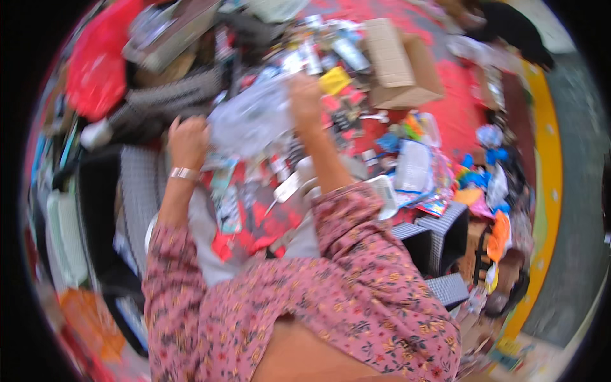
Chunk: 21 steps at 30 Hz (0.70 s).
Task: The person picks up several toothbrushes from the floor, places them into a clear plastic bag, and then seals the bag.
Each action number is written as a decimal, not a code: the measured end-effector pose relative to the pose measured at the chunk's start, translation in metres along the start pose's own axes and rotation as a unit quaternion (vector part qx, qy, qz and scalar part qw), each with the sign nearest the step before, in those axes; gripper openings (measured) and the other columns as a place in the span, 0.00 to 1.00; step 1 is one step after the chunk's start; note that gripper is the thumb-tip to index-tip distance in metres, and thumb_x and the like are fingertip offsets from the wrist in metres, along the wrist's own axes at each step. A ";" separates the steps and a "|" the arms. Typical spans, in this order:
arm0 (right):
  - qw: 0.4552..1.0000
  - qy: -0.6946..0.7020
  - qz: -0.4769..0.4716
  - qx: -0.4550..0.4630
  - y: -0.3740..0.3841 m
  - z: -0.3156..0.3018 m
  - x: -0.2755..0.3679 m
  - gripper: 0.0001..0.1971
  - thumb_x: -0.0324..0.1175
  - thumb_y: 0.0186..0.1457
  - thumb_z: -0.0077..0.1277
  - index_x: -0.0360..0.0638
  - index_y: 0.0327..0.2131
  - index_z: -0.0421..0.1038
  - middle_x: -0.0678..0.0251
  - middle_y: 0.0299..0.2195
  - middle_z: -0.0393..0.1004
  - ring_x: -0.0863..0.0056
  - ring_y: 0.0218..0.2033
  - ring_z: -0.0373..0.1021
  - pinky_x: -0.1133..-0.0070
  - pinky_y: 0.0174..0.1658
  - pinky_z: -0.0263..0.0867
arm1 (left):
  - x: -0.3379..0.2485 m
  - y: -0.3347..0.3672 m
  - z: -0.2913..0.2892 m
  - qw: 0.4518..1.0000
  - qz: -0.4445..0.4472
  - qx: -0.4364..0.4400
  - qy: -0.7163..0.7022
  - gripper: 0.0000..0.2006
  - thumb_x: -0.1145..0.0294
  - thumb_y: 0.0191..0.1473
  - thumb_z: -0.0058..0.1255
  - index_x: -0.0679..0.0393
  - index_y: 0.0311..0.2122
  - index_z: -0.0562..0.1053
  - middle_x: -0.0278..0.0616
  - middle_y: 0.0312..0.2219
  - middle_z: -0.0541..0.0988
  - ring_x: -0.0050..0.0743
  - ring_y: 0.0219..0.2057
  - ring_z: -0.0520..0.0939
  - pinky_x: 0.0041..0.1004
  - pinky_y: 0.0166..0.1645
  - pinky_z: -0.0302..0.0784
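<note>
A clear plastic bag (pixel 251 121) is stretched out between my two hands, blurred by motion. My left hand (pixel 189 140), with a light band at the wrist, is closed on the bag's left edge. At the bag's right edge my right hand (pixel 306 102) is closed on it too. Whether anything lies inside the bag cannot be made out. Below and beyond it, many small packaged items are spread over a red sheet (pixel 439 108). A yellow packet (pixel 335 81) lies just right of my right hand.
An open cardboard box (pixel 407 86) stands beyond on the right. Dark woven baskets (pixel 137 184) flank me on the left, with smaller ones (pixel 445 232) on the right. A red plastic bag (pixel 95 70) sits at the far left. Colourful toys (pixel 480 178) are heaped near a yellow edge (pixel 547 159).
</note>
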State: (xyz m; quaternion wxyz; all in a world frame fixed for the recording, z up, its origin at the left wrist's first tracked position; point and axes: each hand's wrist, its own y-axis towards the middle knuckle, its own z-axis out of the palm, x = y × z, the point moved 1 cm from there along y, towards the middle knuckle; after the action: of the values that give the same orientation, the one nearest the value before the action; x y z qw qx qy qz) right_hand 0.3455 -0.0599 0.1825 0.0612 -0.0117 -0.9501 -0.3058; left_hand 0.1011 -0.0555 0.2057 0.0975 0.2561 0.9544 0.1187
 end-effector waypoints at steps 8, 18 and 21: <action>0.773 0.535 0.329 0.093 0.015 -0.046 0.026 0.09 0.29 0.47 0.40 0.36 0.19 0.68 0.77 0.12 0.58 0.88 0.14 0.52 0.86 0.17 0.48 | 0.014 0.013 -0.025 0.920 -0.202 -0.132 -0.309 0.12 0.63 0.45 0.47 0.62 0.29 0.71 0.45 0.24 0.74 0.35 0.28 0.75 0.28 0.34 0.68; 0.788 0.547 0.172 0.225 0.015 -0.035 0.065 0.07 0.29 0.45 0.44 0.38 0.27 0.71 0.72 0.16 0.68 0.90 0.17 0.61 0.90 0.19 0.54 | -0.016 0.005 -0.034 0.888 0.067 -0.033 -0.453 0.13 0.82 0.39 0.43 0.59 0.34 0.63 0.45 0.26 0.71 0.45 0.32 0.74 0.31 0.36 0.69; 0.904 0.394 0.110 0.125 0.022 -0.042 0.075 0.07 0.26 0.42 0.47 0.40 0.28 0.72 0.72 0.19 0.70 0.87 0.20 0.64 0.89 0.23 0.58 | 0.007 0.005 -0.058 0.924 0.109 -0.056 -0.361 0.02 0.78 0.37 0.40 0.60 0.18 0.66 0.42 0.23 0.68 0.36 0.25 0.71 0.27 0.29 0.67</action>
State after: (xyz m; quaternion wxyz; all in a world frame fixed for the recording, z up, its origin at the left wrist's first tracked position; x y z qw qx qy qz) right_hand 0.2768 -0.0677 0.2389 0.4647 0.0128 -0.8716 -0.1552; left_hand 0.0830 -0.0584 0.2616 0.4360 0.3786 0.8124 0.0817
